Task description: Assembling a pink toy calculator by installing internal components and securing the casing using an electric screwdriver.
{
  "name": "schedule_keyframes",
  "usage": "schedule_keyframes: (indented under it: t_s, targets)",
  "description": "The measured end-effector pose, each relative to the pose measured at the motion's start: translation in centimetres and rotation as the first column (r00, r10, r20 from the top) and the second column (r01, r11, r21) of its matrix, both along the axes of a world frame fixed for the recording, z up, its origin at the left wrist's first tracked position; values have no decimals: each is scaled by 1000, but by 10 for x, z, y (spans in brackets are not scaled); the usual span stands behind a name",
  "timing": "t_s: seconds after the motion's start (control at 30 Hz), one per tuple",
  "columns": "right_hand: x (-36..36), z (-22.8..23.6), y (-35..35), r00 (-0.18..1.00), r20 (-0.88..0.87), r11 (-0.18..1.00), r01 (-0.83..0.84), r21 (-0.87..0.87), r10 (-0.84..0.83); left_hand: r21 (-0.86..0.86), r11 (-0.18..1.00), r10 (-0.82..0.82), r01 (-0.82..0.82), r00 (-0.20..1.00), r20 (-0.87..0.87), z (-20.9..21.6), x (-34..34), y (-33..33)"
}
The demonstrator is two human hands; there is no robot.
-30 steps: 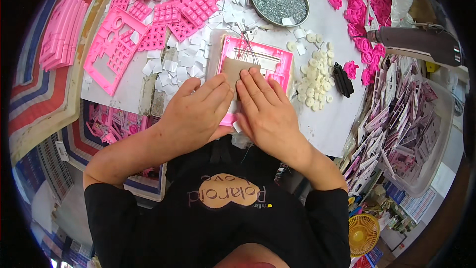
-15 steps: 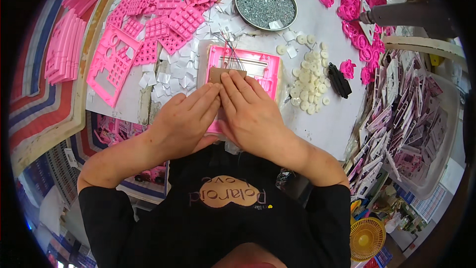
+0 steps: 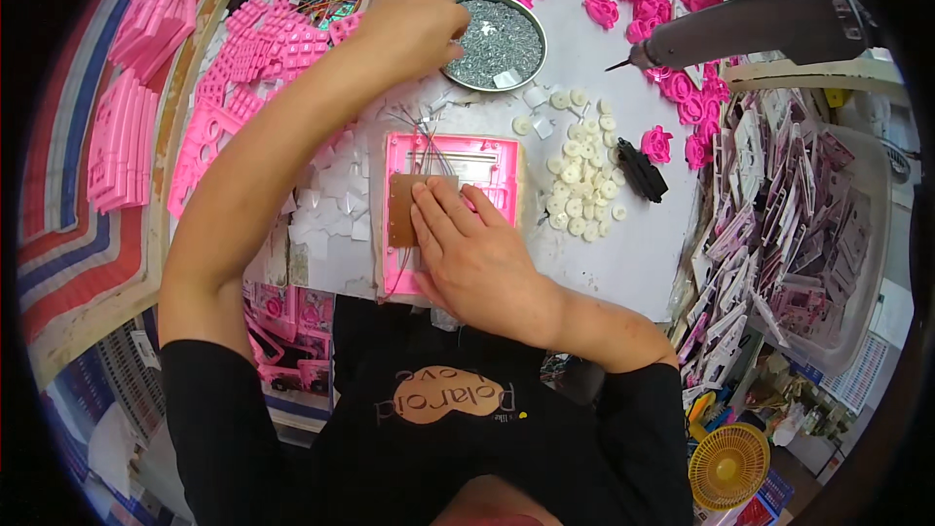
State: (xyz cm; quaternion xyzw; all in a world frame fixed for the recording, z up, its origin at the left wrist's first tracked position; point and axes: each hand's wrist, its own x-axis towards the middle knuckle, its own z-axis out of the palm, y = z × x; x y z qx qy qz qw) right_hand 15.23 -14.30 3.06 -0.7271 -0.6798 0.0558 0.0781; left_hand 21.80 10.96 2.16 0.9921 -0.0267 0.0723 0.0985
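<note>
On a padded block in front of me lies a pink plastic shell [image 3: 504, 158] with a brown circuit board [image 3: 402, 219] inside its left part. Thin wires [image 3: 425, 141] stick up past the board's far edge. My right hand [image 3: 477, 258] rests on the board with outstretched fingers, pressing flat near its right side. My left hand [image 3: 414, 29] is at the left rim of a round tray of small metal screws [image 3: 497, 44]. Its fingers are curled in, and what they may hold is hidden.
Pink keypads [image 3: 258, 44] and white paper squares [image 3: 331, 200] lie left. White plastic discs [image 3: 589, 170], a black part [image 3: 641, 170] and pink pieces [image 3: 672, 88] lie right. An electric screwdriver [image 3: 740, 29] juts in above them. A clear bin [image 3: 857, 312] holds printed panels.
My left hand has left the board and reached forward to the screw tray. The right hand stays on the board, which now shows more of its surface and sits lower within the shell.
</note>
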Motion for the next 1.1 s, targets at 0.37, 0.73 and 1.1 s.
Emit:
schedule_keyframes:
  t_s: [0.37, 0.73, 1.1]
  targets:
    - [-5, -2, -1, 999, 32, 1000, 16, 1, -16, 187, 982, -16, -3, 995, 100, -35, 46, -5]
    - [-14, 2, 1, 994, -58, 995, 100, 31, -98, 62, 990, 111, -126, 973, 200, -37, 41, 11]
    - [-15, 3, -1, 989, -75, 992, 125, 1, -125, -401, 915, 154, -55, 964, 219, 5, -51, -28]
